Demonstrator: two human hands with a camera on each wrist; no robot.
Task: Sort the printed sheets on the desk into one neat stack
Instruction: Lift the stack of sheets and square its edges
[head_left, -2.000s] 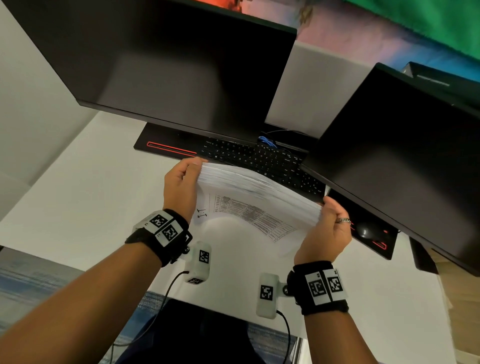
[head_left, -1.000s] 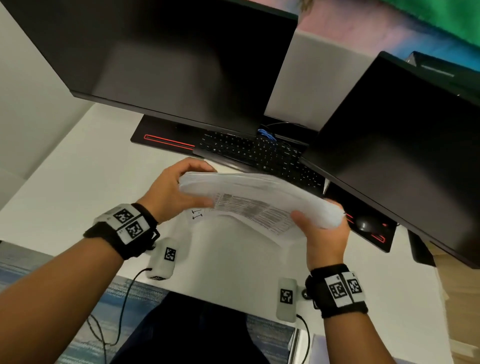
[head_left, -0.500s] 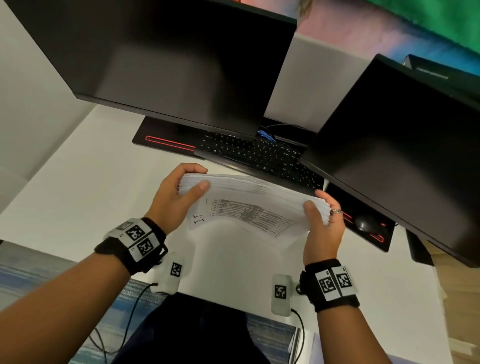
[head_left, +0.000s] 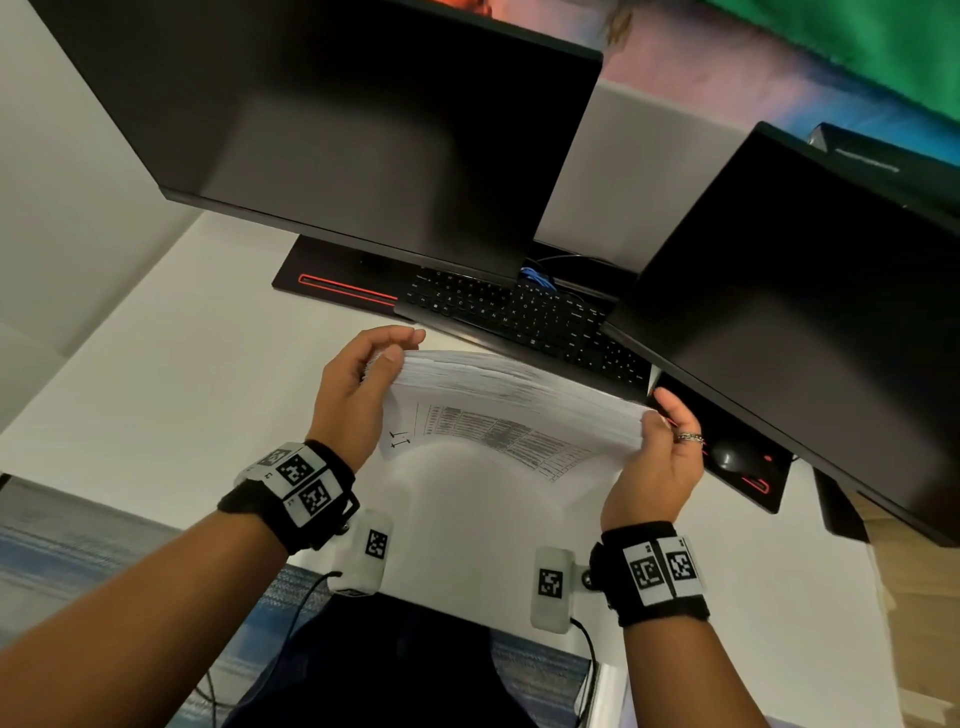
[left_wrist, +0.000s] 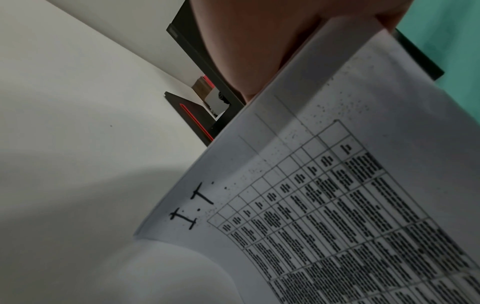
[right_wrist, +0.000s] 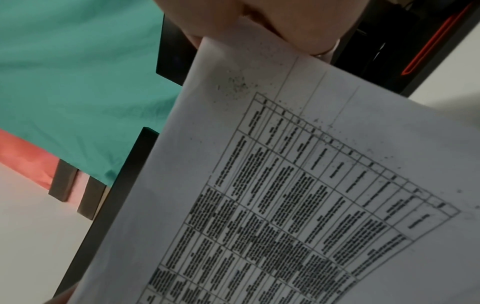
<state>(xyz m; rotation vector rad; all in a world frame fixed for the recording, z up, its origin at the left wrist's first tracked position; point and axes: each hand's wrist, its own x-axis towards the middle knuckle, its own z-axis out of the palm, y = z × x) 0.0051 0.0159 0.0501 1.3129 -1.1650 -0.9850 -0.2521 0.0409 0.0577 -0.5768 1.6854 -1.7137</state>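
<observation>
Though regripped since, stack still two-handed.

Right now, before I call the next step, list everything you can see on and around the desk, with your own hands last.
Stack of printed sheets: one, white with a black table and "I.T" on the near face, held up on edge above the desk, bowed.
Desk: one, white.
Monitors: two, black, screens dark; one left, one right.
Keyboard: one, black, behind the sheets.
Desk mat: one, black with red trim, under the keyboard.
Mouse: one, black, on the mat at right.
Wrist bands: two, black with white markers.
Left hand: grips the stack's left end.
Right hand: grips its right end; ring on one finger.
</observation>
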